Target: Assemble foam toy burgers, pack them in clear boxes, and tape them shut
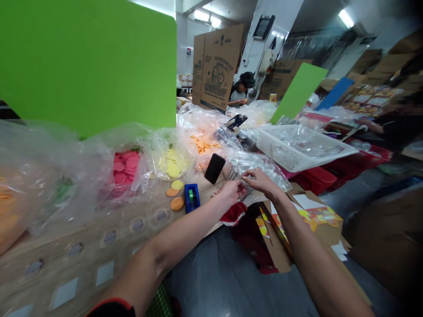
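- Centrally, left hand [231, 190] and right hand [259, 179] both pinch a clear plastic packet [254, 165].
- Sorted foam discs [175, 193] lie left of centre; bagged ones remain.

Ceiling lights [345, 17] glow over grey floor [228, 281]. A green divider [86, 61] backs the counter [49, 246]; cardboard boxes [218, 66] stand behind.

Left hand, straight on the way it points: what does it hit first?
Likely the clear plastic blister packs just ahead of the left hand, where its fingers meet the right hand. The tilted black phone lies slightly left of that line; depth is uncertain.
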Action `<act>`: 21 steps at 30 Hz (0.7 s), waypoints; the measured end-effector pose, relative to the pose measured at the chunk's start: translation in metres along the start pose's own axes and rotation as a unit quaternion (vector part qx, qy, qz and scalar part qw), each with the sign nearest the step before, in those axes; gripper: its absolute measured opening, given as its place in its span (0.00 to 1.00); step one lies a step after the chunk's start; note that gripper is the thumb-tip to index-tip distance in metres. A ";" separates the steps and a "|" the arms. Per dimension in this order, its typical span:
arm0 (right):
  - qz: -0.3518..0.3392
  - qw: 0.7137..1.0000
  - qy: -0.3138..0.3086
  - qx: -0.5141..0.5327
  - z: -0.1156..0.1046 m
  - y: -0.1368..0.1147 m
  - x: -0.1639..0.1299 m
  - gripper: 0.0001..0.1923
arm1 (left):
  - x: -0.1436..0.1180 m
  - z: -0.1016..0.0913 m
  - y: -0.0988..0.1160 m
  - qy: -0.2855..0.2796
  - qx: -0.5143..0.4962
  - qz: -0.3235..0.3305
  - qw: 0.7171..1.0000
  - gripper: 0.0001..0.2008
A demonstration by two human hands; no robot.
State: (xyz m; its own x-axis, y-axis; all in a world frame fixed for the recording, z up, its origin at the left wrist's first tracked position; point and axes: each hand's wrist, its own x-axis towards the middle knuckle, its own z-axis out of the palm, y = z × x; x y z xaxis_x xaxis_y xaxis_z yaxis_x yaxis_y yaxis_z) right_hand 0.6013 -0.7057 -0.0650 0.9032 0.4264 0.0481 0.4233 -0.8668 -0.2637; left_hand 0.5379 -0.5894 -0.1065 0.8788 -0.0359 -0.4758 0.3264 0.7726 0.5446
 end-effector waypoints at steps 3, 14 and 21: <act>0.000 1.000 -0.013 -0.009 -0.004 -0.004 -0.004 0.13 | 0.000 -0.001 0.001 -0.003 -0.003 -0.001 1.000 0.06; 0.077 0.982 -0.129 -0.112 -0.018 -0.043 0.013 0.14 | -0.002 0.004 -0.002 0.004 0.022 0.053 0.998 0.07; 0.086 0.977 -0.149 -0.123 -0.032 -0.060 0.010 0.09 | -0.005 0.008 0.008 0.019 0.075 0.087 0.993 0.08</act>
State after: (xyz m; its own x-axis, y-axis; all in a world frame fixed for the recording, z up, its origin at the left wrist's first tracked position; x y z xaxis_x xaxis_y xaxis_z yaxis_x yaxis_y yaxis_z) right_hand 0.5872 -0.6573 -0.0177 0.9172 0.2932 -0.2699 0.3038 -0.9527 -0.0026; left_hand 0.5386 -0.5881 -0.0945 0.9140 0.1154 -0.3889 0.2213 0.6617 0.7164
